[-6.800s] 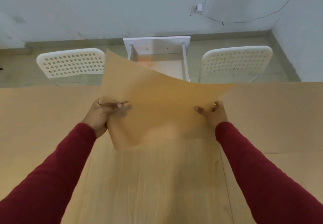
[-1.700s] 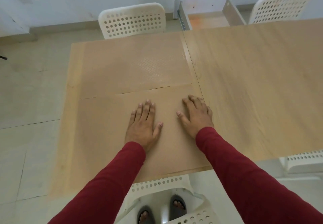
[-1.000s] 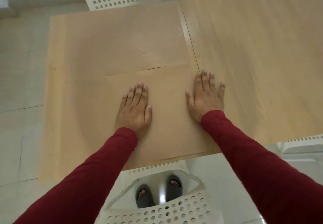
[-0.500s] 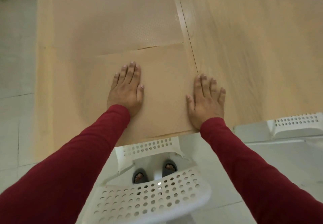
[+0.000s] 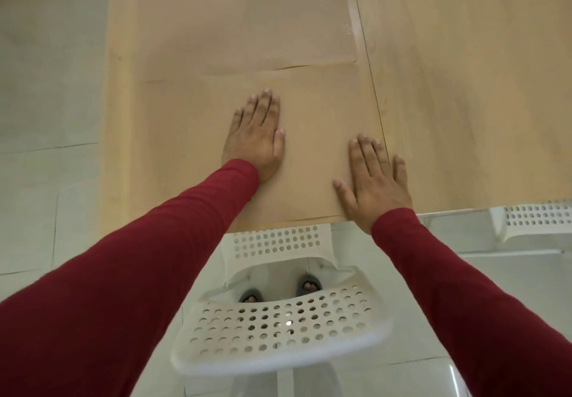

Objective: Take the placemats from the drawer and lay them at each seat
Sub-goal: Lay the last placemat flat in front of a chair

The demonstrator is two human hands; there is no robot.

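Note:
A tan placemat [image 5: 315,124] lies flat at the near left seat of the wooden table [image 5: 464,87]. My left hand [image 5: 255,136] rests palm down on its middle, fingers spread. At the mat's right edge near the table's front edge, my right hand [image 5: 371,180] also lies flat, its outer fingers on bare wood. A second tan placemat [image 5: 247,18] lies just beyond the first, their edges meeting. The drawer is out of view.
A white perforated chair [image 5: 278,328] stands directly below me, pushed partly under the table, with my feet visible through it. Another white chair [image 5: 535,220] shows at the right edge. Pale tiled floor [image 5: 46,118] surrounds the table's left side.
My right hand has slid back toward the table's near edge along the mat's right side. The view has tilted further down, showing more of the chair.

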